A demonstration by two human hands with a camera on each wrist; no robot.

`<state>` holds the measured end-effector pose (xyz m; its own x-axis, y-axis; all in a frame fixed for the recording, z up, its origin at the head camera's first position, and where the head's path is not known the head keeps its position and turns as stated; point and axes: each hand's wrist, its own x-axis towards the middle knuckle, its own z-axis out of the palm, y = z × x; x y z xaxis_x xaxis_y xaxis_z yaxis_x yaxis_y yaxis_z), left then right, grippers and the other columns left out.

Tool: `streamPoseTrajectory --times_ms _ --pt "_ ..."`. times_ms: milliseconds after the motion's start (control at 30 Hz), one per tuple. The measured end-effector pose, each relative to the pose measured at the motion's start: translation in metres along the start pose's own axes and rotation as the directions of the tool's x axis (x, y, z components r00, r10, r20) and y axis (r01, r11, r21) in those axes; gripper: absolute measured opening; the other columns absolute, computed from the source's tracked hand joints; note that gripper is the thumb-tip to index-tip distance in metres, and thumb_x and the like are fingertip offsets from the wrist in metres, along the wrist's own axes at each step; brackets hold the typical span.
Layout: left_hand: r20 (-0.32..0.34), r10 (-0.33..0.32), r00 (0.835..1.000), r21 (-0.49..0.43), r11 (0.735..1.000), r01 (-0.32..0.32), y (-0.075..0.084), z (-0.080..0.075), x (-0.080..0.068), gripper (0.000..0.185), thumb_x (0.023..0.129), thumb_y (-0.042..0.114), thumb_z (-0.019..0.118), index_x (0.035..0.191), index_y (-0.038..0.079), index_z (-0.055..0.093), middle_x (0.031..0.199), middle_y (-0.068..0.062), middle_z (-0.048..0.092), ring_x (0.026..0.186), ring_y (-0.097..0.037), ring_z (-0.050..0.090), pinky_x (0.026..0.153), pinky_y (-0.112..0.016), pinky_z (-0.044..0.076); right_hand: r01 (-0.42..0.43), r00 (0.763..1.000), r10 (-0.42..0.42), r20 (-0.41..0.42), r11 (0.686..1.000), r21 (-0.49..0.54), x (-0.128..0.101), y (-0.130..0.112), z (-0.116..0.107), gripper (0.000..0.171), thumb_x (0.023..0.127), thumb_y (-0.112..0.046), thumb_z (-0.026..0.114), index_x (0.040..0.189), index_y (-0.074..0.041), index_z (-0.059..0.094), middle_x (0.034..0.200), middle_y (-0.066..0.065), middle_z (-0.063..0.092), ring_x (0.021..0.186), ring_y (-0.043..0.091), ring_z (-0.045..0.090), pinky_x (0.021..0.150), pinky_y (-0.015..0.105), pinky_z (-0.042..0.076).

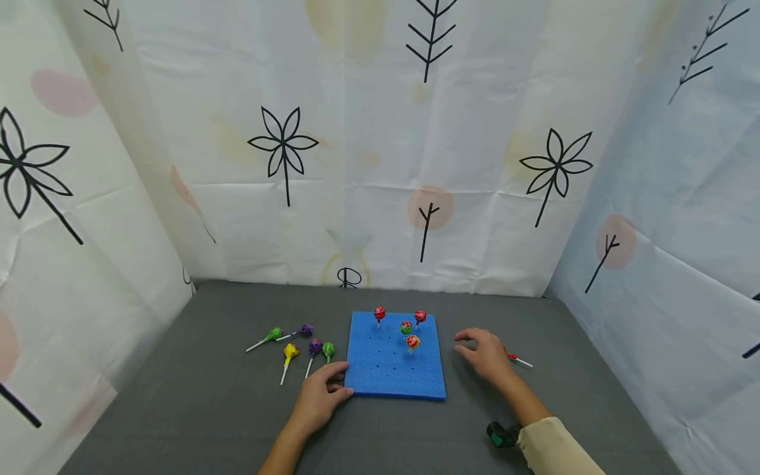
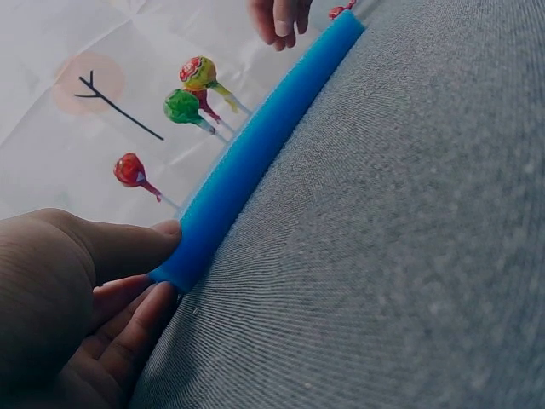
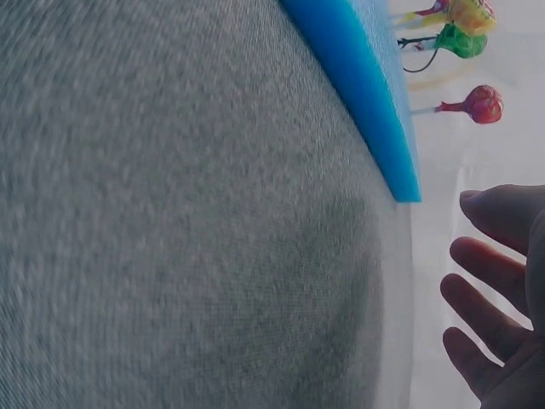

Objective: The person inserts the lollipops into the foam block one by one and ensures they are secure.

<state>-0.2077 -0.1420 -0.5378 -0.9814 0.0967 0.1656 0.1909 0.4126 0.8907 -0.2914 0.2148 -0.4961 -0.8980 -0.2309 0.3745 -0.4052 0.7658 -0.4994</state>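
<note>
Foam board (image 1: 386,369) with 4 lollipops (image 1: 412,342)

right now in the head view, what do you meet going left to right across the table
loose lollipops → left hand → blue foam board with four lollipops standing in it → right hand → red lollipop lying just past that hand

Plenty of bare grey table (image 1: 178,409) up front and far right. The blue foam board (image 1: 394,369) sits dead centre with four lollipops (image 1: 411,342) sticking up at its back, and loose lollipops (image 1: 289,353) clutter the left side.
</note>
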Motion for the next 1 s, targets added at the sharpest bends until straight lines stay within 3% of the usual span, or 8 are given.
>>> streamPoseTrajectory --times_ms 633,733,867,1000 --pt "-0.007 0.007 1.000 0.009 1.000 -0.007 0.000 0.000 0.001 0.047 0.079 0.001 0.078 0.123 -0.002 0.062 0.112 -0.017 0.063 0.084 -0.018 0.067 0.071 -0.024 0.054 -0.113 0.983 0.122 0.137 0.991 -0.066 0.004 0.028 -0.021 0.030 0.082 -0.006 0.076 0.112 -0.002 0.068 0.118 0.021 0.062 0.114 0.042 0.052 0.095 0.058 0.040" --pt "-0.010 0.007 1.000 0.003 1.000 -0.007 0.000 0.000 0.001 0.047 0.079 0.000 0.078 0.123 -0.002 0.062 0.112 -0.017 0.063 0.084 -0.019 0.067 0.071 -0.024 0.054 -0.109 0.983 0.119 0.142 0.991 -0.074 0.002 0.033 -0.024 0.033 0.081 -0.006 0.077 0.112 -0.002 0.068 0.118 0.021 0.062 0.111 0.041 0.054 0.093 0.057 0.041" --pt "-0.008 0.004 1.000 0.001 1.000 -0.004 0.001 0.000 0.001 0.047 0.079 0.000 0.078 0.123 -0.002 0.062 0.112 -0.017 0.063 0.084 -0.019 0.066 0.071 -0.025 0.054 -0.095 0.983 0.107 0.150 0.992 -0.087 0.000 0.039 -0.027 0.035 0.079 -0.007 0.078 0.113 -0.001 0.068 0.114 0.019 0.064 0.095 0.033 0.058 0.082 0.051 0.046" --pt "-0.004 -0.001 1.000 0.004 1.000 0.001 0.001 0.000 0.000 0.047 0.080 0.000 0.078 0.124 -0.002 0.062 0.113 -0.018 0.063 0.085 -0.019 0.066 0.072 -0.025 0.055 -0.082 0.983 0.097 0.157 0.992 -0.096 -0.003 0.042 -0.031 0.037 0.079 -0.007 0.079 0.114 0.000 0.067 0.113 0.021 0.063 0.096 0.034 0.058 0.083 0.053 0.045"
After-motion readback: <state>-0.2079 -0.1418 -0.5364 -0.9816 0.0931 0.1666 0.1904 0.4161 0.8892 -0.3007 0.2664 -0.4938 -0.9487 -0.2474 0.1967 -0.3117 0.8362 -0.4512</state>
